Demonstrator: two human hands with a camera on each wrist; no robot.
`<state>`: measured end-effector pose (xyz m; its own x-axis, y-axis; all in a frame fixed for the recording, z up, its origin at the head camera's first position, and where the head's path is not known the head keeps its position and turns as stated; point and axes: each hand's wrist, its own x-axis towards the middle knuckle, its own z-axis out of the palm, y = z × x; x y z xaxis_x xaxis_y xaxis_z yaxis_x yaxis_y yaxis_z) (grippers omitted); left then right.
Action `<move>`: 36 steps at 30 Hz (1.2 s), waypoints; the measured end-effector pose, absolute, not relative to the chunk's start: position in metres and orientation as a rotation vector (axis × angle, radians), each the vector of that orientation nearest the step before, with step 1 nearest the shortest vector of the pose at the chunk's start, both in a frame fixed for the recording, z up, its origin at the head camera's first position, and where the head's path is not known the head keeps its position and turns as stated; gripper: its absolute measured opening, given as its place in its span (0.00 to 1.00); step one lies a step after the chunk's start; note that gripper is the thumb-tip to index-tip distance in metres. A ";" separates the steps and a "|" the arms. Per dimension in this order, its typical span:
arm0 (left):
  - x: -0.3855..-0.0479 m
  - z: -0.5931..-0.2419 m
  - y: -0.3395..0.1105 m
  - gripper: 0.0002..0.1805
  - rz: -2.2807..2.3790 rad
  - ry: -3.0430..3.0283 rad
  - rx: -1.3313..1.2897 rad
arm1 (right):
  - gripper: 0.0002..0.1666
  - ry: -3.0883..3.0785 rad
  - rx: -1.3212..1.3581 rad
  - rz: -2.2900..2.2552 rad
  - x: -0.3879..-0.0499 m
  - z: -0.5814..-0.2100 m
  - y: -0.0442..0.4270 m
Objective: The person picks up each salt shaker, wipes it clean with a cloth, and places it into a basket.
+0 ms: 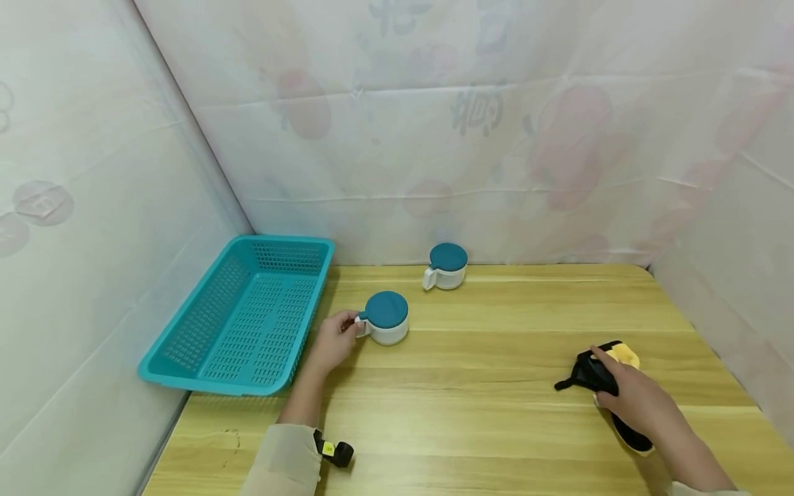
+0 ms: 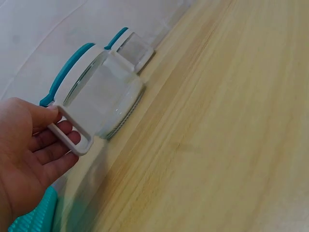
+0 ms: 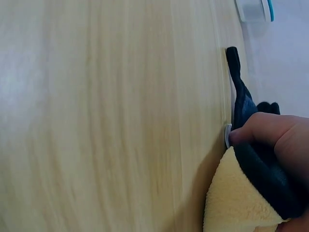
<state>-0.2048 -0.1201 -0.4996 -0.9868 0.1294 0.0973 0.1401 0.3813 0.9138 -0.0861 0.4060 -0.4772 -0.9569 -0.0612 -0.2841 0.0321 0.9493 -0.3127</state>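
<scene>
Black and yellow, a soft fleecy item lies at the near right under the right hand, whose thumb and fingers are curled round its dark part; the fabric gives way to the grip, which probably makes it easy to hold bunched. A narrow black tab juts from it toward the left, clear of the fingers. At the left of the surface, a turquoise basket sits lengthwise, near to far, its open top leaving the perforated floor within reach. Just right of it, the left hand pinches the handle of the near jar, thumb against the upper part and fingers at the loop; that hold keeps the hand off the clear body and beside the blue lid, which is closed. The jar looks upright or nearly so, though I cannot tell whether its base bears on the surface or is slightly raised. Beyond it and to the right, a matching far jar stands lidded near the far edge, its handle turned left, a side that the left hand could likely take easily. Behind everything hangs a pale printed curtain.
</scene>
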 end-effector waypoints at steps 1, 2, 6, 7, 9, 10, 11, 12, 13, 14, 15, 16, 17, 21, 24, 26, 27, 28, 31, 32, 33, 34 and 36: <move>-0.203 -0.499 -0.120 0.09 -1.738 -2.608 -0.270 | 0.57 2.800 -0.012 -0.464 -0.087 -0.477 0.408; -0.202 -0.499 -0.121 0.08 -1.756 -2.610 -0.284 | 0.57 2.788 -0.003 -0.472 -0.087 -0.477 0.410; -0.197 -0.499 -0.121 0.09 -1.824 -2.600 -0.334 | 0.56 2.805 0.012 -0.480 -0.082 -0.478 0.414; -0.196 -0.500 -0.121 0.09 -1.838 -2.596 -0.339 | 0.55 2.832 0.003 -0.470 -0.081 -0.478 0.415; -0.194 -0.501 -0.121 0.09 -1.849 -2.593 -0.349 | 0.52 2.898 -0.019 -0.442 -0.078 -0.479 0.414; -0.193 -0.501 -0.121 0.09 -1.852 -2.591 -0.349 | 0.51 2.920 -0.025 -0.437 -0.077 -0.479 0.413; -0.192 -0.501 -0.121 0.09 -1.857 -2.586 -0.349 | 0.50 2.943 -0.035 -0.433 -0.076 -0.479 0.412; -0.191 -0.501 -0.121 0.08 -1.858 -2.582 -0.351 | 0.49 2.961 -0.046 -0.438 -0.075 -0.479 0.411; -0.190 -0.501 -0.120 0.08 -1.862 -2.579 -0.345 | 0.48 2.975 -0.053 -0.450 -0.075 -0.478 0.410; -0.190 -0.501 -0.120 0.08 -1.862 -2.576 -0.341 | 0.48 2.988 -0.060 -0.471 -0.074 -0.476 0.409; -0.189 -0.500 -0.119 0.08 -1.860 -2.575 -0.334 | 0.47 2.998 -0.068 -0.497 -0.074 -0.475 0.408; -0.189 -0.500 -0.118 0.08 -1.861 -2.572 -0.330 | 0.46 3.003 -0.073 -0.525 -0.073 -0.473 0.408; -0.189 -0.500 -0.117 0.08 -1.862 -2.571 -0.324 | 0.46 3.017 -0.088 -0.545 -0.072 -0.472 0.408; -0.188 -0.499 -0.116 0.08 -1.861 -2.577 -0.304 | 0.41 3.054 -0.098 -0.573 -0.068 -0.471 0.407; -0.189 -0.499 -0.115 0.08 -1.868 -2.576 -0.305 | 0.41 3.094 -0.090 -0.564 -0.066 -0.472 0.406; -0.189 -0.500 -0.115 0.08 -1.869 -2.574 -0.302 | 0.44 3.126 -0.098 -0.578 -0.065 -0.473 0.406; -0.189 -0.500 -0.115 0.08 -1.869 -2.573 -0.298 | 0.46 3.152 -0.112 -0.578 -0.065 -0.474 0.406; -0.188 -0.500 -0.115 0.08 -1.869 -2.572 -0.295 | 0.48 3.180 -0.130 -0.577 -0.066 -0.475 0.406; -0.188 -0.500 -0.115 0.08 -1.869 -2.571 -0.280 | 0.49 3.287 -0.202 -0.601 -0.066 -0.478 0.405; -0.187 -0.500 -0.115 0.08 -1.871 -2.570 -0.278 | 0.47 3.342 -0.237 -0.602 -0.066 -0.480 0.405; -0.187 -0.500 -0.115 0.08 -1.869 -2.572 -0.278 | 0.45 3.389 -0.270 -0.603 -0.066 -0.481 0.404; -0.187 -0.500 -0.115 0.08 -1.866 -2.574 -0.281 | 0.42 3.437 -0.306 -0.612 -0.065 -0.483 0.404; -0.187 -0.499 -0.115 0.08 -1.853 -2.577 -0.292 | 0.33 3.525 -0.376 -0.618 -0.064 -0.486 0.404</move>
